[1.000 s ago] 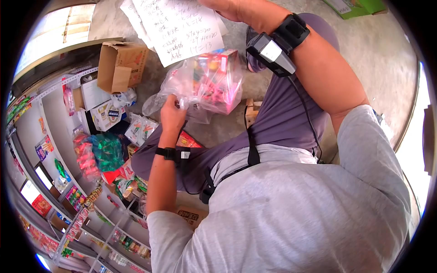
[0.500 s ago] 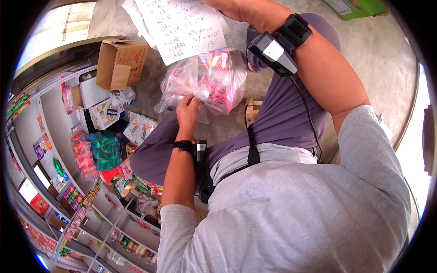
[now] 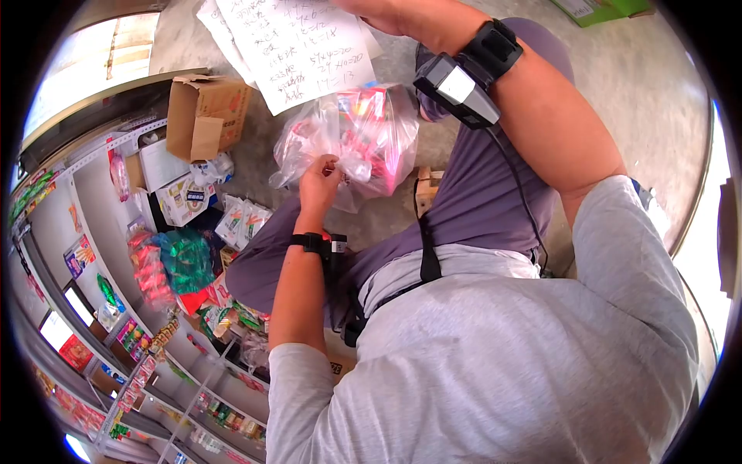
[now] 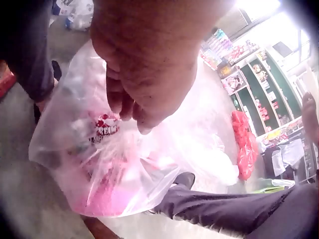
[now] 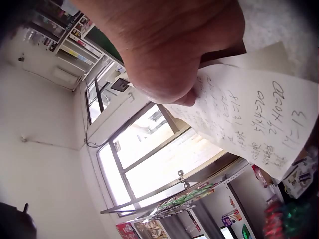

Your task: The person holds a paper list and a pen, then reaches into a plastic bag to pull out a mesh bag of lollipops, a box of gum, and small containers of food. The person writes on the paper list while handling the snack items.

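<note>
Pinching one bulging clear plastic bag (image 3: 382,135), right of the open brown cardboard box (image 3: 224,108) in head view, with the left hand (image 3: 319,189); gathered end toward it, long axis unclear. Gripping at least two handwritten white paper sheets (image 3: 305,66) in the right hand (image 3: 421,19), lower edge toward the bag.

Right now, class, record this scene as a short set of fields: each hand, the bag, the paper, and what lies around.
Left hand: fingers curled on the clear plastic bag
Right hand: holds the handwritten sheets
Bag contents: pink and red items, not clearly identifiable
Writing: rows ending in numbers, among them 20 and 13
Left of the bag: open cardboard box
Further left: shelves of packaged goods
Far right: green box, partly in view
</note>
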`<state>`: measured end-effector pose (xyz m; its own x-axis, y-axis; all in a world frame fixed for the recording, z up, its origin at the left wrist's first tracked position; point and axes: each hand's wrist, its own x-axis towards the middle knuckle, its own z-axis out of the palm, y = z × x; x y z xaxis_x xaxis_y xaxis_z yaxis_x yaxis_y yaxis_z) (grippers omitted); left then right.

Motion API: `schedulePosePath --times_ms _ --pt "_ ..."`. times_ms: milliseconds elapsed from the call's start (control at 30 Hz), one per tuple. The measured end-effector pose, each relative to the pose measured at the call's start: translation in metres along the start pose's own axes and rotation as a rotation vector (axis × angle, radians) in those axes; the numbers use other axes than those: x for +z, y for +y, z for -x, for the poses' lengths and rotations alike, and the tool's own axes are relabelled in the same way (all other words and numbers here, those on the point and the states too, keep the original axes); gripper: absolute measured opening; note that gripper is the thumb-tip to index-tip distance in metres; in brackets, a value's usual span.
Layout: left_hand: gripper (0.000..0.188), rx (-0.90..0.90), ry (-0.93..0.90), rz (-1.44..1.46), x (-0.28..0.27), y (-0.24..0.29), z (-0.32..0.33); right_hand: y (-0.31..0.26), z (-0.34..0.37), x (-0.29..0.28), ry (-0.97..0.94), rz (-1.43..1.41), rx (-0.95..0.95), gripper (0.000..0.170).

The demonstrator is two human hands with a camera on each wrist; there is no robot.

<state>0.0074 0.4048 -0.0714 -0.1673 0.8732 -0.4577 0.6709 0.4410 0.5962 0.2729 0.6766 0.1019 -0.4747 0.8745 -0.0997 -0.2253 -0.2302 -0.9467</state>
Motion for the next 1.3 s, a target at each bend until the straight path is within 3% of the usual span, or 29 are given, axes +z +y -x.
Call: schedulePosePath --times_ms 233,367,467,600,700,800,833,867,933,967,1067,1167,1267,1300 --pt "0.022 0.018 0.159 -0.175 -0.005 0.019 0.004 0.007 -0.004 -0.002 0.004 -0.044 -0.027 0.044" --pt "0.021 0.075 0.151 -0.595 -0.035 0.025 0.005 0.005 -0.002 -0.003 -0.029 -0.100 -0.012 0.044" --pt "0.020 0.248 0.167 -0.860 -0.058 0.018 0.007 0.004 0.003 -0.006 -0.035 -0.111 -0.028 0.044" --pt "0.020 0.230 0.127 -1.138 -0.073 0.073 0.010 0.007 0.001 -0.010 -0.026 -0.095 -0.040 0.043" --pt "0.021 0.027 0.050 -0.149 -0.072 0.031 -0.006 0.004 0.001 -0.010 -0.004 -0.075 -0.018 0.044" --pt "0.026 -0.196 0.133 0.667 -0.044 0.019 -0.003 0.004 0.002 -0.009 -0.011 -0.106 -0.043 0.044" --pt "0.031 -0.180 0.158 0.513 -0.038 0.008 -0.007 0.004 0.003 -0.010 -0.017 -0.127 -0.059 0.044" --pt "0.030 -0.008 0.191 0.062 -0.038 -0.004 -0.008 0.004 0.004 -0.013 -0.013 -0.109 -0.054 0.044" --pt "0.027 0.330 0.239 -0.838 -0.047 0.023 0.008 0.000 0.009 -0.011 -0.015 -0.077 -0.039 0.044" --pt "0.019 0.570 0.294 -0.887 -0.051 0.019 0.008 0.003 0.007 -0.010 -0.014 -0.084 -0.044 0.044" --pt "0.016 0.515 0.353 -1.159 -0.089 0.028 0.001 0.008 0.000 -0.010 -0.008 -0.102 -0.045 0.044" --pt "0.018 0.010 0.484 -0.779 -0.120 0.037 0.001 0.007 0.001 -0.011 -0.014 -0.109 -0.033 0.043" --pt "0.021 -0.086 0.341 -0.363 -0.128 0.011 -0.005 0.008 0.003 -0.011 -0.015 -0.093 -0.060 0.043" --pt "0.030 -0.048 0.163 -0.465 -0.128 -0.018 -0.005 0.004 0.008 -0.010 -0.013 -0.082 -0.055 0.042"
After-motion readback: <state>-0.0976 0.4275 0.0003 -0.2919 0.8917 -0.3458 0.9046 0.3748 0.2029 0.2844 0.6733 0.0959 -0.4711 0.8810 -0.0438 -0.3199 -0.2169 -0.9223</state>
